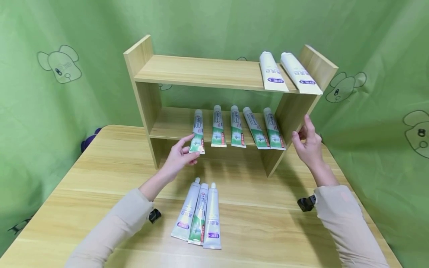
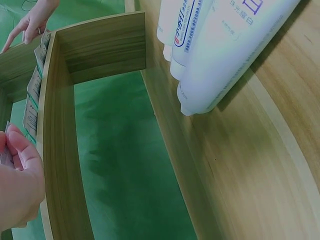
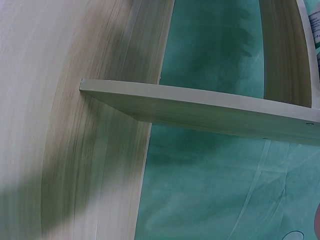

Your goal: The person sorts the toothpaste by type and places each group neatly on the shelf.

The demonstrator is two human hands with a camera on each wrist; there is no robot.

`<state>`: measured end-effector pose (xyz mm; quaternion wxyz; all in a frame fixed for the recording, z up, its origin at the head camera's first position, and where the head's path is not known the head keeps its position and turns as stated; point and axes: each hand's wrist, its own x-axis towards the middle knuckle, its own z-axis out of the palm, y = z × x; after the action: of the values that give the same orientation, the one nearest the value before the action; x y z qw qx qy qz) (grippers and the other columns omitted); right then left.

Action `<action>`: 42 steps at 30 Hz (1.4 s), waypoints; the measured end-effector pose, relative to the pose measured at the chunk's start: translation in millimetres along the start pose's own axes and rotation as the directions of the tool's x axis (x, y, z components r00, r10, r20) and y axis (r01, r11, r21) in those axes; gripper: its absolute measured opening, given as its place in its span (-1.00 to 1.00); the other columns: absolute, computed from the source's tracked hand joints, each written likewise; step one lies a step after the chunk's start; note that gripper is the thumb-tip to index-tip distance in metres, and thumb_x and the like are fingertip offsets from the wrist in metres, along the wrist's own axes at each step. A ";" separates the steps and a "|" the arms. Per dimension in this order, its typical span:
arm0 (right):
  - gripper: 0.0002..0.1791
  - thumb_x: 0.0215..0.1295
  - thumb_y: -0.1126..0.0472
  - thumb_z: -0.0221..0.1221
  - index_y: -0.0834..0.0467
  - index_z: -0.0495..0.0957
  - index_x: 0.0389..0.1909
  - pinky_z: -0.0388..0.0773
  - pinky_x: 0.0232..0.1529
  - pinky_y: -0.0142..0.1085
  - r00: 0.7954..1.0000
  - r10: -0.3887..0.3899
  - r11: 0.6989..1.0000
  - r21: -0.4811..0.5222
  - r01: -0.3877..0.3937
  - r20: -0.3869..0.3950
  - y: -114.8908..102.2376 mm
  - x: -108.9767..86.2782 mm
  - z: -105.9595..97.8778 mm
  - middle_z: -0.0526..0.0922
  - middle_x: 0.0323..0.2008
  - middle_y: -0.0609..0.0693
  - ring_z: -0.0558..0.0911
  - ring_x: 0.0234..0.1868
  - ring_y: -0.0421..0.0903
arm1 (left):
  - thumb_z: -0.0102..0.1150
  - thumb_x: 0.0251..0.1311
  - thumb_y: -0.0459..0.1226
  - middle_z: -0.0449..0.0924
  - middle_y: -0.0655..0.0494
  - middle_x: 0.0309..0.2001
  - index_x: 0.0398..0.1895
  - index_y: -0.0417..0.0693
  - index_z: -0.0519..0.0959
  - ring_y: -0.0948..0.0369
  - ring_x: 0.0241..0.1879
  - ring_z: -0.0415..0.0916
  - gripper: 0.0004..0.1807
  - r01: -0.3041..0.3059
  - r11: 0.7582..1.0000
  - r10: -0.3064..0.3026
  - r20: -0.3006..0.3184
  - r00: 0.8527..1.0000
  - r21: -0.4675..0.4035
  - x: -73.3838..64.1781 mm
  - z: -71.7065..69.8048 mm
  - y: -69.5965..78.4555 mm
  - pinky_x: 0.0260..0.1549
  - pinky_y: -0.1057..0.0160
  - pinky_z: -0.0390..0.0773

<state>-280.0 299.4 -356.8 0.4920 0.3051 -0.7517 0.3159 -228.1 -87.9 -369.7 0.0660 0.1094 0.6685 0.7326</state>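
Head view, left fingers [image 1: 185, 140] pinching flattened tube [image 1: 198, 128], right fingers [image 1: 309, 127] spread by woodgrain shelf [image 1: 197, 69]

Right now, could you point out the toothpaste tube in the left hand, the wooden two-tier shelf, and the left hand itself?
Held toothpaste tube [image 1: 198, 129]: head view, middle of its printed front.
Wooden two-tier shelf [image 1: 201, 69]: head view, bare top board.
Left hand [image 1: 178, 158]: head view, middle of the hand.

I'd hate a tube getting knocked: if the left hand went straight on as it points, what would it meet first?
Past the held tube, the left hand would likely meet the next tube to its right, though the lower shelf might come first; depth is unclear.
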 end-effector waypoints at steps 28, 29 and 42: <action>-0.29 0.12 0.38 0.01 0.02 0.10 0.34 0.31 -0.51 -0.65 1.000 -0.004 1.000 0.010 0.004 -0.008 1.4 -2.1 1.4 0.43 -0.67 0.19 0.32 -0.56 -0.35 | 0.06 0.15 -0.50 0.59 -0.26 -0.28 0.37 -0.11 0.08 0.31 -0.59 0.48 -0.30 -0.027 0.997 0.032 -0.074 0.997 0.074 11.5 9.7 0.4 -0.54 0.47 0.56; -0.29 0.12 0.38 0.01 0.02 0.10 0.34 0.31 -0.51 -0.66 1.000 -0.005 1.000 0.011 0.005 -0.007 1.2 -2.2 1.6 0.43 -0.67 0.19 0.32 -0.56 -0.36 | 0.05 0.16 -0.50 0.60 -0.25 -0.29 0.37 -0.12 0.07 0.32 -0.59 0.48 -0.30 -0.029 0.996 0.035 -0.072 0.997 0.080 12.0 9.5 0.2 -0.54 0.47 0.56; -0.29 0.11 0.39 0.03 0.02 0.11 0.33 0.29 -0.53 -0.65 1.000 0.001 1.000 0.012 0.000 -0.021 3.6 -3.8 3.2 0.42 -0.68 0.20 0.30 -0.56 -0.37 | 0.04 0.17 -0.48 0.61 -0.18 -0.36 0.39 -0.09 0.02 0.29 -0.64 0.48 -0.28 -0.058 0.995 0.061 -0.038 0.997 0.087 20.7 7.6 -3.5 -0.58 0.43 0.57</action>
<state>-283.3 299.7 -361.9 0.4978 0.3045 -0.7448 0.3237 -246.4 -75.1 -371.0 0.0257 0.1170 0.6969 0.7071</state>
